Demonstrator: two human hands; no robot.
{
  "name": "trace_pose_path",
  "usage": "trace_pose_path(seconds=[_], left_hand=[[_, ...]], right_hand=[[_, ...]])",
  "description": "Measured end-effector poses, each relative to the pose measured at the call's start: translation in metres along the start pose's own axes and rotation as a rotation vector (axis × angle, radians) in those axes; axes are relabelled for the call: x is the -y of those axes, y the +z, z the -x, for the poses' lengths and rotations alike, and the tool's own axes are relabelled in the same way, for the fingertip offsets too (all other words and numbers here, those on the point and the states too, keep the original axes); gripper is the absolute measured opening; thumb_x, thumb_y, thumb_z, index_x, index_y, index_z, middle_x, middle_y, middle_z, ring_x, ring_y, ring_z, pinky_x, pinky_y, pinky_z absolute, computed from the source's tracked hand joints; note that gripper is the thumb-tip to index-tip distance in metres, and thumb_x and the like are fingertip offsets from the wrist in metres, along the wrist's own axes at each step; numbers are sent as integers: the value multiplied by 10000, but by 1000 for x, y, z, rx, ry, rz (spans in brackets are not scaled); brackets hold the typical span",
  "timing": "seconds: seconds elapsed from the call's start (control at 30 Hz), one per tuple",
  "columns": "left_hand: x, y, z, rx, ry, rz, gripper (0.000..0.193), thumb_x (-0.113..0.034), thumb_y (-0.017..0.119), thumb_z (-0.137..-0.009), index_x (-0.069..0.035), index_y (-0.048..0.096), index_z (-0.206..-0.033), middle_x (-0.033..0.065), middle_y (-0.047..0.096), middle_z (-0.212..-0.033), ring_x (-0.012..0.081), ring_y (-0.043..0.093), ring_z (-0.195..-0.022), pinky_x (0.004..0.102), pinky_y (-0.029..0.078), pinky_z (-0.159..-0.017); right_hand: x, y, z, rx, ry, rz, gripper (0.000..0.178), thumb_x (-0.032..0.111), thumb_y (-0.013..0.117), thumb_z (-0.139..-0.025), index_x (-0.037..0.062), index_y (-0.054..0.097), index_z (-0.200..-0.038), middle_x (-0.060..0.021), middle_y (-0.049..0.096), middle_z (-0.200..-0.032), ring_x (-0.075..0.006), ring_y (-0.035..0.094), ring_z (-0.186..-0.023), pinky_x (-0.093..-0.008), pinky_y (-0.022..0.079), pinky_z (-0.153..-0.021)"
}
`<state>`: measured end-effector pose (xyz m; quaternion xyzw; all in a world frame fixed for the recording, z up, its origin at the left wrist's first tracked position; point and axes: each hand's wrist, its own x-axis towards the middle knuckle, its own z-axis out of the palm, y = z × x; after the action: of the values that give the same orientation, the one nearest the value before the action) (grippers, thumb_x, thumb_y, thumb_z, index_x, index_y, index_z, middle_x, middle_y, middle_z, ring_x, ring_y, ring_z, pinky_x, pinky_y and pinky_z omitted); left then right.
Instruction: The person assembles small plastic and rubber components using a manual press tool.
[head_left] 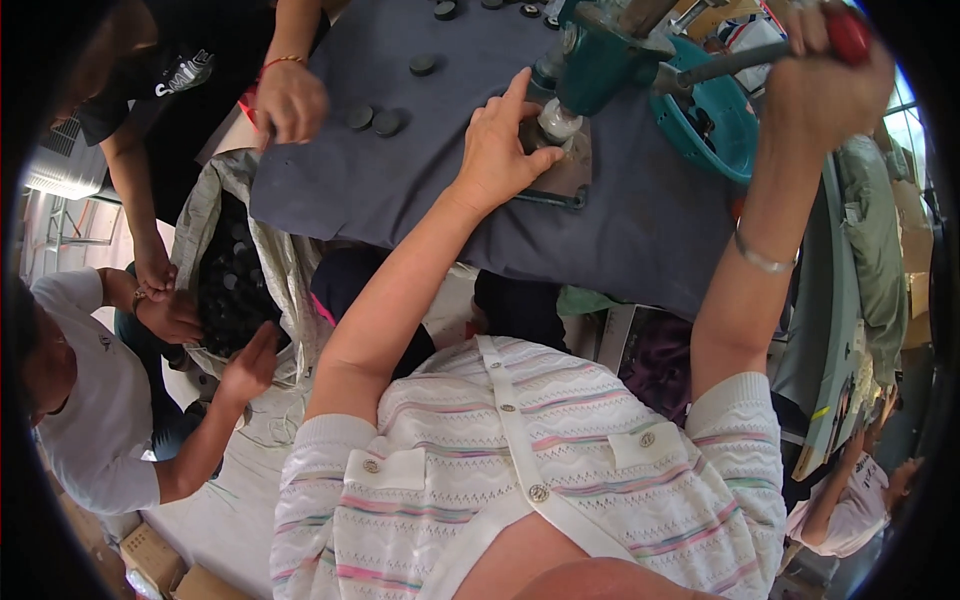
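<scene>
A dark green hand press [597, 70] stands on the cloth-covered table in front of me. A whitish round tip [558, 122] sits at the lower end of its ram, just above the flat base [567, 178]. My left hand [500, 150] lies beside that tip, with index finger and thumb spread apart around it. What lies right under the tip is hidden. My right hand [832, 95], slightly blurred, is raised at the upper right and wrapped round the press's lever [735, 64], close to its red knob [848, 38].
Several black round caps [387, 123] lie on the grey tablecloth [390, 190]. A teal basin [740, 140] with dark pieces stands right of the press. At left, a white woven sack [300, 300] holds many black caps; two people's hands work beside it and over the table corner.
</scene>
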<state>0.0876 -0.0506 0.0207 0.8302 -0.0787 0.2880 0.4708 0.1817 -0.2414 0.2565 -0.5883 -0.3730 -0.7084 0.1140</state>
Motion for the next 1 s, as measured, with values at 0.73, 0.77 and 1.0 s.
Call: trace_pose_path(seconds=[0.73,0.77,1.0], left_hand=[[-1,-12,3,-43,76,41,944,-216,807,-605,3,321,-1384,84,647,-1068,283,541,-960,390,395,-868],[-7,-9,-1,-25,72,43,919,-219,806,-610,-8,345,-1377,88,646,-1036,279,542,-949,385,393,-855],[-12,-7,-3,-22,13,-91,812,-198,784,-642,-92,424,-1363,79,631,-871,259,555,-888,368,397,-784]], right_hand=[[87,-92,16,9,609,-1133,251,202,386,-950,-12,506,-898,-201,537,-767,-284,554,-657,-481,534,-622],[71,-84,-3,10,752,-1105,241,174,398,-943,-27,526,-906,-212,553,-795,-276,556,-658,-402,529,-560],[11,42,-45,-120,1184,-1054,180,121,509,-883,-48,566,-904,-155,586,-771,-185,516,-572,-289,389,-452]])
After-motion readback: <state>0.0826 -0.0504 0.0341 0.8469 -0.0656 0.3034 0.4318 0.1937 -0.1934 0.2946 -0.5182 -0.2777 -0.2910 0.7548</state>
